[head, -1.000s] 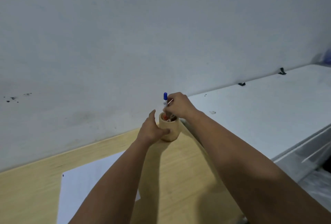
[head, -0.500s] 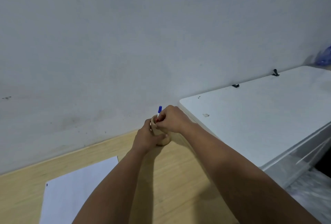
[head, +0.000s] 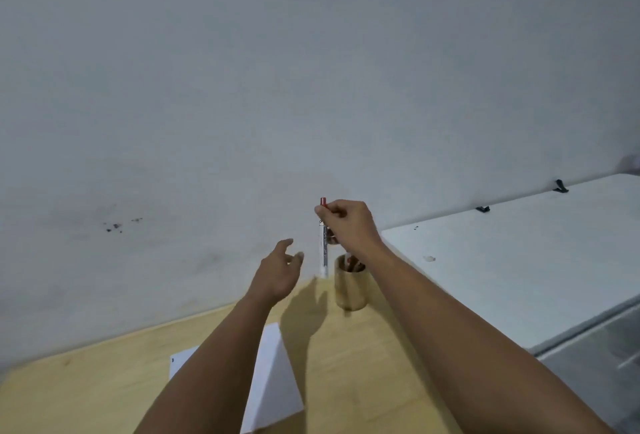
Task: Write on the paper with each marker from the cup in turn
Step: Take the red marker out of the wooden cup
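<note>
A wooden cup (head: pixel 350 289) stands on the wooden desk (head: pixel 349 364) near the wall, with more markers' ends showing inside it. My right hand (head: pixel 349 225) holds a white marker with a red cap (head: pixel 323 246) upright by its top, lifted above and just left of the cup. My left hand (head: pixel 278 272) hovers open to the left of the cup, touching nothing. A white sheet of paper (head: pixel 270 381) lies on the desk nearer to me, partly hidden by my left forearm.
A grey wall (head: pixel 311 87) rises directly behind the desk. A white table (head: pixel 519 267) adjoins the desk on the right, with two small black clips (head: pixel 482 209) at its far edge. A clear panel (head: pixel 595 364) sits lower at right.
My left hand has let go of the cup and opened. My right hand, which was at the cup with a blue-capped marker, now holds a red-capped marker lifted out of the cup.
</note>
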`<state>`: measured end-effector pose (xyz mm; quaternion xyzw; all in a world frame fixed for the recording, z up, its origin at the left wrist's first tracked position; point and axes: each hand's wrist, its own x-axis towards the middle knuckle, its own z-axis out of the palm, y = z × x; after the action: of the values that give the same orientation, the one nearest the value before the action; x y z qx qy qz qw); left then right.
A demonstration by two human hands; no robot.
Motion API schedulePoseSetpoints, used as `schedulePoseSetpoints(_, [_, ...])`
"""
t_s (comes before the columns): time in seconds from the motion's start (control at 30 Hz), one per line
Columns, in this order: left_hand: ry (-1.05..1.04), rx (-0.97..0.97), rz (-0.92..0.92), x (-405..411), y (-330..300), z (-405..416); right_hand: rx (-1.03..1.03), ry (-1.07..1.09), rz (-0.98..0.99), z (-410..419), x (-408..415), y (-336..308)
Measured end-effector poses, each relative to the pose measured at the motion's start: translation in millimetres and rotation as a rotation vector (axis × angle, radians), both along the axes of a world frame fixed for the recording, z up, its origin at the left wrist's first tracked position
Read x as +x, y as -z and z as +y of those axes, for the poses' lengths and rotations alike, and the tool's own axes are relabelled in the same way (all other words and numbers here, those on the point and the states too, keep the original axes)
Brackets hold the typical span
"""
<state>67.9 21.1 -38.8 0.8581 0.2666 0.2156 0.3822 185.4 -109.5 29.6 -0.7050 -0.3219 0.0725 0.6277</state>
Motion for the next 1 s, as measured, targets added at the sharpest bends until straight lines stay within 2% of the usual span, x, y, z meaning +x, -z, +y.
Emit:
schedulePoseSetpoints(0.1, [-0.109, -0.039, -0.109, -42, -12, 23, -0.047, -0.202, 0.169, 21, -41, 16])
schedulePoseSetpoints(0.23, [-0.221, -0.08, -0.159, -106, -16, 45, -0.264, -0.415, 0.142, 48, -92, 39])
schedulePoseSetpoints(0.33, [-0.252, -0.026, -0.115, -147, -15, 58, -0.399, -0.559, 0.076, 67, -124, 49])
schedulePoseSetpoints(0.5, [-0.257, 0.028, -0.078, -194, 6, 88, -0.397, -0.69, 0.095, 99, -169, 61])
schedulePoseSetpoints(0.53, [-0.291, 0.068, -0.052, -201, 9, 96, -0.38, -0.671, 0.044, 106, -174, 67])
schedulePoseSetpoints(0.63, [-0.466, 0.188, -0.019, -230, 15, 123, -0.396, -0.561, -0.285, 118, -182, 90])
schedulePoseSetpoints(0.67, [-0.51, 0.234, -0.002, -240, 19, 132, -0.409, -0.529, -0.321, 118, -182, 97])
schedulePoseSetpoints(0.73, [-0.542, 0.373, 0.116, -258, 29, 142, -0.378, -0.463, -0.248, 118, -176, 109])
schedulePoseSetpoints(0.83, [-0.493, 0.549, 0.329, -264, 56, 144, -0.254, -0.382, 0.024, 120, -168, 124])
schedulePoseSetpoints(1.0, [-0.358, 0.667, 0.568, -261, 111, 139, 0.021, -0.27, 0.488, 126, -159, 129])
